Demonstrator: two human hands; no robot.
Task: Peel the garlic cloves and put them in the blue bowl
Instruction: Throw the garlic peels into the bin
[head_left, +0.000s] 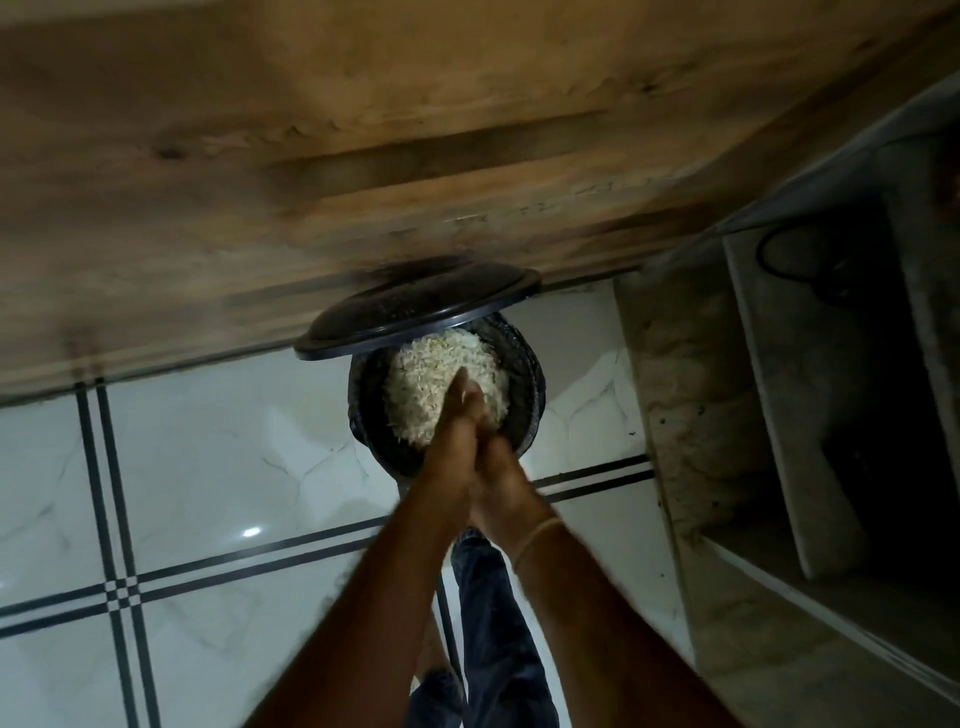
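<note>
Garlic skins partly behind blurred hands

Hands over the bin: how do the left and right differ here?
The left hand reaches farther over the pale scraps than the right hand. The right wrist wears a thin pale bangle, while the left wrist is bare. Shared: both hands are pressed palm to palm, fingers fairly straight, above the dark bin. Anything between the palms is hidden.

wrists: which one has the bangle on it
The right wrist: a thin gold bangle circles it, while the left wrist is bare.
</note>
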